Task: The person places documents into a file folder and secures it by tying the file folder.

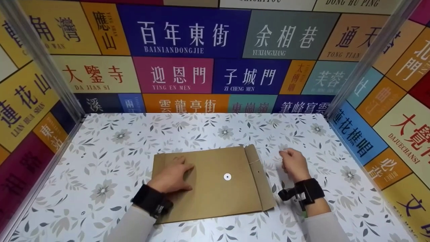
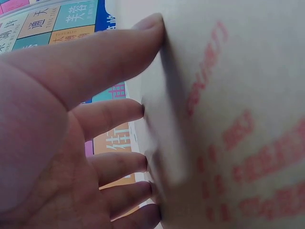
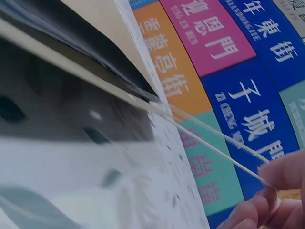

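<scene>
A brown kraft string-tie envelope [image 1: 208,198] lies flat on the table, its narrow flap [image 1: 263,188] at the right side folded outward. A white button disc [image 1: 227,176] sits on its upper face. My left hand [image 1: 173,176] rests on the envelope's left part, fingers spread; in the left wrist view its fingertips touch the paper beside blurred red print [image 2: 257,157]. Right of the flap, my right hand [image 1: 295,164] pinches a thin pale string [image 3: 214,148], pulled taut from the flap in two strands. The envelope's mouth shows dark in the right wrist view.
The table [image 1: 100,161] has a white cover with grey leaves and flowers. Panels with coloured street-name signs [image 1: 184,32] stand behind it and at both sides, joined by metal posts [image 1: 356,67]. Each wrist wears a black strap [image 1: 147,198] with a small camera.
</scene>
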The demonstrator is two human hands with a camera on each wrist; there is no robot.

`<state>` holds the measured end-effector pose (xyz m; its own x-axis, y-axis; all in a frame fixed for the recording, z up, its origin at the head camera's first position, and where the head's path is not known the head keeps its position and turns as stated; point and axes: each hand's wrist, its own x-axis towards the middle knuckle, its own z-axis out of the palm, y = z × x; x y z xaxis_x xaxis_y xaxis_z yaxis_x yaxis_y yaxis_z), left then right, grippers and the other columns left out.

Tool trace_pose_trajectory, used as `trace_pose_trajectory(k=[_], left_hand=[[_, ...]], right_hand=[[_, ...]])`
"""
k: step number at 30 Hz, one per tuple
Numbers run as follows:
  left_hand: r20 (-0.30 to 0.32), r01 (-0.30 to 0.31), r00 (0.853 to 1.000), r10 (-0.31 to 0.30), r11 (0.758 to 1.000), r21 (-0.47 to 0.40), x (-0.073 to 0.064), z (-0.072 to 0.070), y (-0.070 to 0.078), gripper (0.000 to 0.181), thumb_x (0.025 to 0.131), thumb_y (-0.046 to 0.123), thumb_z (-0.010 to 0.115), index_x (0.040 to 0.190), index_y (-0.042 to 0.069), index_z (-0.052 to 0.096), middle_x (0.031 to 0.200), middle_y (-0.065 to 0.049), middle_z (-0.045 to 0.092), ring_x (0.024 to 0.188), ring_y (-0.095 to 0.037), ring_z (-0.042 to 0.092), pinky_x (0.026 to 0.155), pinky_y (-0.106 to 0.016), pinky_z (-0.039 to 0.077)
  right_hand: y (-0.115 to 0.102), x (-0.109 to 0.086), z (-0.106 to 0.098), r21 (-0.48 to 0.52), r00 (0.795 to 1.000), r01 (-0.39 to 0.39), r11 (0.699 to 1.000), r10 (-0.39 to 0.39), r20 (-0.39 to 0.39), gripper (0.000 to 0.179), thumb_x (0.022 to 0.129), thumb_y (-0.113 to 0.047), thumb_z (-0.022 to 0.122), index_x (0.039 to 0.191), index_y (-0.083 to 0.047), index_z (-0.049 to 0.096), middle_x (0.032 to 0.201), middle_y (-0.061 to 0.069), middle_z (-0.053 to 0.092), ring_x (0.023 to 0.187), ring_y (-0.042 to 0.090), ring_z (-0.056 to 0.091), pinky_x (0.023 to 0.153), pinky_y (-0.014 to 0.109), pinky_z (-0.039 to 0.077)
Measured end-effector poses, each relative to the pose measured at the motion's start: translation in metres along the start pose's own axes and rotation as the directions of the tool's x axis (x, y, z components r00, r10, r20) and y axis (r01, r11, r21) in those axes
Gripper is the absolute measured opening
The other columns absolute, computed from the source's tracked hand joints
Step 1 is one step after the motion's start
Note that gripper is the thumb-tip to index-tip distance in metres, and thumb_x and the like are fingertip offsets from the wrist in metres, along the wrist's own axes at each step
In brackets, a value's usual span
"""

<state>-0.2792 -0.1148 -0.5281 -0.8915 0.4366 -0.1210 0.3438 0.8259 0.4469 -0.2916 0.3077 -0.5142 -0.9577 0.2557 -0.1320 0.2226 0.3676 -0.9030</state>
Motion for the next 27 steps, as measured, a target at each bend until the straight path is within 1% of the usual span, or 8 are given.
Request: trace_pose_trajectory(k=[8,11,14,17,19,22,25,27], left_hand=[[0.000,0.021,1.000,-0.021,1.000,-0.020,-0.002,0.000,0.001,0.079,0.079,0.030,0.092,0.148,0.009,0.059,0.164,-0.027,0.033,0.154,-0.046,0.025,0.121,-0.057,0.027],[-0.001,0.022,1.000,-0.022,0.999,-0.024,-0.002,0.000,0.001,0.079,0.078,0.030,0.092,0.148,0.009,0.059,0.164,-0.026,0.033,0.153,-0.045,0.026,0.121,-0.057,0.028],[-0.007,0.018,1.000,-0.018,1.000,-0.025,-0.002,0.000,0.001,0.079,0.078,0.030,0.092,0.147,0.009,0.060,0.163,-0.027,0.035,0.153,-0.045,0.027,0.120,-0.057,0.029],[-0.013,0.014,1.000,-0.015,1.000,-0.021,-0.002,0.000,0.001,0.079,0.077,0.029,0.092,0.147,0.009,0.060,0.162,-0.028,0.036,0.152,-0.045,0.029,0.120,-0.057,0.030],[-0.016,0.013,1.000,-0.013,1.000,-0.014,-0.002,0.001,0.003,0.078,0.078,0.029,0.091,0.146,0.008,0.060,0.161,-0.029,0.036,0.151,-0.046,0.029,0.119,-0.057,0.031],[-0.027,-0.004,1.000,0.005,0.999,0.033,-0.004,0.002,0.010,0.076,0.078,0.031,0.091,0.144,0.007,0.061,0.157,-0.032,0.040,0.148,-0.050,0.033,0.118,-0.057,0.033],[-0.029,-0.054,0.998,0.058,0.989,0.135,-0.007,0.005,0.020,0.078,0.075,0.040,0.092,0.140,0.008,0.063,0.143,-0.032,0.052,0.136,-0.051,0.046,0.111,-0.056,0.042],[-0.027,-0.091,0.995,0.099,0.973,0.212,-0.009,0.007,0.028,0.080,0.071,0.047,0.093,0.136,0.009,0.065,0.128,-0.028,0.060,0.121,-0.046,0.057,0.098,-0.054,0.051]], right_hand=[[-0.003,0.004,-0.014,0.049,1.000,-0.021,0.999,0.022,-0.001,0.036,0.110,-0.023,0.047,0.077,-0.008,0.050,0.064,0.000,0.052,0.056,0.013,0.055,0.051,0.026,0.047],[-0.001,0.001,-0.006,0.032,0.991,-0.053,0.998,0.049,0.126,0.033,0.110,-0.021,0.045,0.085,-0.003,0.054,0.074,0.005,0.058,0.063,0.016,0.060,0.055,0.029,0.052],[0.001,-0.005,0.007,-0.028,0.958,-0.042,0.999,0.048,0.284,0.028,0.109,-0.021,0.051,0.092,0.000,0.056,0.082,0.009,0.061,0.068,0.018,0.062,0.060,0.031,0.056],[0.002,-0.010,0.020,-0.114,0.919,0.108,0.988,-0.056,0.390,0.022,0.100,-0.015,0.067,0.085,-0.003,0.055,0.075,0.004,0.059,0.062,0.015,0.057,0.057,0.028,0.051],[0.001,-0.012,0.025,-0.158,0.904,0.250,0.955,-0.172,0.391,0.025,0.091,-0.010,0.076,0.079,-0.006,0.054,0.069,-0.001,0.054,0.059,0.011,0.052,0.057,0.025,0.046],[-0.004,-0.014,0.028,-0.199,0.902,0.384,0.902,-0.320,0.290,0.028,0.082,-0.001,0.080,0.075,-0.008,0.054,0.067,-0.004,0.053,0.060,0.010,0.050,0.058,0.024,0.042],[-0.013,-0.017,0.026,-0.192,0.911,0.402,0.895,-0.371,0.177,0.028,0.083,0.003,0.081,0.076,-0.009,0.056,0.070,-0.002,0.057,0.063,0.013,0.052,0.059,0.024,0.044],[-0.019,-0.020,0.025,-0.146,0.912,0.397,0.906,-0.371,0.176,0.026,0.086,0.003,0.080,0.079,-0.006,0.056,0.073,0.002,0.061,0.066,0.014,0.057,0.061,0.024,0.049]])
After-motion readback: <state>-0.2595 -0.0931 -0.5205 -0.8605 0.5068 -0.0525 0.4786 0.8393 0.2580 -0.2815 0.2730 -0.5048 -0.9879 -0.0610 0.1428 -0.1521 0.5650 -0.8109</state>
